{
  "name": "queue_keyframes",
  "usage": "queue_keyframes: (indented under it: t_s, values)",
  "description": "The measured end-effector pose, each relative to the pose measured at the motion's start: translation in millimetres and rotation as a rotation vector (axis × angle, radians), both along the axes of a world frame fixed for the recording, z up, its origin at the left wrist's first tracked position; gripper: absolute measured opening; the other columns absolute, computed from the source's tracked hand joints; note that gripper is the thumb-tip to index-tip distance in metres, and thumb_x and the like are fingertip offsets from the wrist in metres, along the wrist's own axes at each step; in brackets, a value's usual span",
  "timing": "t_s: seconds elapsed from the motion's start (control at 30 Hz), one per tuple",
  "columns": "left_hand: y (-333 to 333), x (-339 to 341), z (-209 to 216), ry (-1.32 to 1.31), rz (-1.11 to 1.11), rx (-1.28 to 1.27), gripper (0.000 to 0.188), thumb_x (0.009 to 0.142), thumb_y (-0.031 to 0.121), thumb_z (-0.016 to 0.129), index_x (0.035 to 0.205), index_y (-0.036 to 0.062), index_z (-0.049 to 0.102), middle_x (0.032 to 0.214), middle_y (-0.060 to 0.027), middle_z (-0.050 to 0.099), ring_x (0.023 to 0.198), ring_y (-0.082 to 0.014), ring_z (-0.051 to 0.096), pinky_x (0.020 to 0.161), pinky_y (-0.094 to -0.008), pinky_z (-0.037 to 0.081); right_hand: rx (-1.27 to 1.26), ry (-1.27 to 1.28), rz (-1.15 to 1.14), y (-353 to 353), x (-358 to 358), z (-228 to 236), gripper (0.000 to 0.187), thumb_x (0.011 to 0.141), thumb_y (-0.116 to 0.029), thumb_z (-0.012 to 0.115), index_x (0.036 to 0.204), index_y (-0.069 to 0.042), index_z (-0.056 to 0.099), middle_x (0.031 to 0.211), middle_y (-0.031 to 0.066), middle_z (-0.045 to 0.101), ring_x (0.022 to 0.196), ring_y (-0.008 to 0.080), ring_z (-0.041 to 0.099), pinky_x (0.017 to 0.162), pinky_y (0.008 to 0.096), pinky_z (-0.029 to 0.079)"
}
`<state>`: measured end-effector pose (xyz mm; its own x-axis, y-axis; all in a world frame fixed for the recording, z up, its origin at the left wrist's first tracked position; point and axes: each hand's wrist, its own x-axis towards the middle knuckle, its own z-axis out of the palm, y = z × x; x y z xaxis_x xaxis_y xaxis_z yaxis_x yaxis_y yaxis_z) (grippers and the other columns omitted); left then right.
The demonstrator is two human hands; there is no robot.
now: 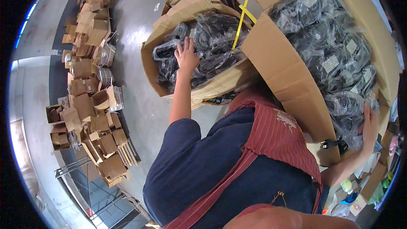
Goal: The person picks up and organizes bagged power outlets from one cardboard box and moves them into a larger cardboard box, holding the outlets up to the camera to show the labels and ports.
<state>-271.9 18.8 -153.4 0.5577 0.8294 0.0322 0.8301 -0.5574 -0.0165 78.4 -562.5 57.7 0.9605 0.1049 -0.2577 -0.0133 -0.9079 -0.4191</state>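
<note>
My left hand reaches over the cardboard box on the left, its fingers spread and touching or just above the bagged black items inside. Clear plastic hides exactly what these items are. On the right, my right hand rests by the near inner corner of a larger open carton, fingers stretched out against the clear-bagged black items that fill it. Some of those bags carry white labels. A black plug with a cable pokes out at the carton's near edge.
Yellow strapping lies across the left box. Many flattened and opened cartons are heaped along the far left, near a metal rail frame. Grey floor runs between. Assorted coloured items sit at the lower right.
</note>
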Motion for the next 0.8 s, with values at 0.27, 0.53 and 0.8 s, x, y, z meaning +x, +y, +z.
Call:
queue_keyframes:
  t_s: [0.27, 0.53, 0.8]
  values:
    - [9, 14, 13, 0.223, -0.303, -0.010, 0.028, 0.079, 0.019, 0.060, 0.102, 0.0095, 0.074, 0.135, -0.0183, 0.057, 0.120, -0.0341, 0.056, 0.101, -0.0472, 0.042, 0.076, -0.026, 0.048, -20, 14, -13, 0.055, 0.095, -0.057, 0.055, 0.093, -0.003, 0.066, 0.058, 0.0003, 0.045, 0.042, 0.0080, 0.040, 0.042, 0.0265, 0.029]
    - [116, 17, -29, -0.022, 0.107, -0.204, 0.036, 0.085, 0.034, 0.057, 0.110, 0.0118, 0.072, 0.105, -0.0195, 0.070, 0.105, -0.0387, 0.062, 0.094, -0.0457, 0.049, 0.151, -0.038, 0.062, -11, 10, -10, 0.055, 0.095, -0.056, 0.056, 0.089, -0.003, 0.065, 0.053, -0.0012, 0.041, 0.041, 0.0077, 0.040, 0.042, 0.0257, 0.028]
    - [114, 62, -42, 0.258, 0.187, -0.236, 0.051, 0.085, 0.044, 0.060, 0.122, 0.0094, 0.068, 0.149, -0.0219, 0.040, 0.140, -0.0434, 0.029, 0.110, -0.0525, 0.030, 0.167, 0.009, 0.052, -26, 14, -14, 0.053, 0.097, -0.054, 0.055, 0.091, -0.003, 0.066, 0.063, 0.0009, 0.045, 0.043, 0.0082, 0.042, 0.045, 0.0259, 0.030]
